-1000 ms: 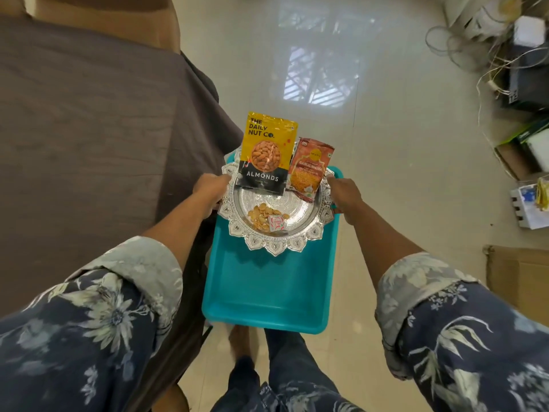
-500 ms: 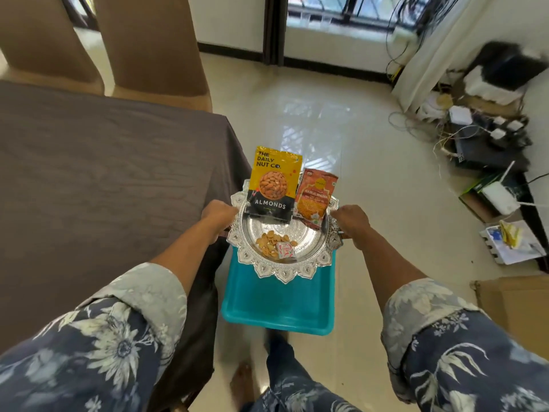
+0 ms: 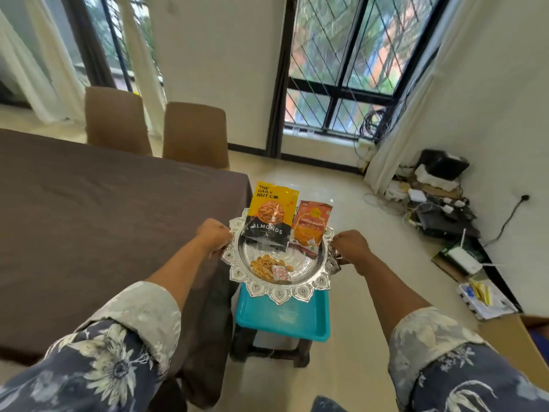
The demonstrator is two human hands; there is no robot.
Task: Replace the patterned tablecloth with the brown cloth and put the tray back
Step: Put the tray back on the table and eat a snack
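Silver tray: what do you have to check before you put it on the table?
1. Near-table grip: the left hand grips the silver tray at its rim: ok.
2. Other grip: the right hand grips the opposite rim: ok.
3. Landing spot: the brown cloth covers the table where it shows: ok.
4. Spills: the loose nuts lie inside the tray: ok.
5. Steadiness: the almonds pouch and the orange pouch stand at the far rim; whether they will stay up: cannot tell.
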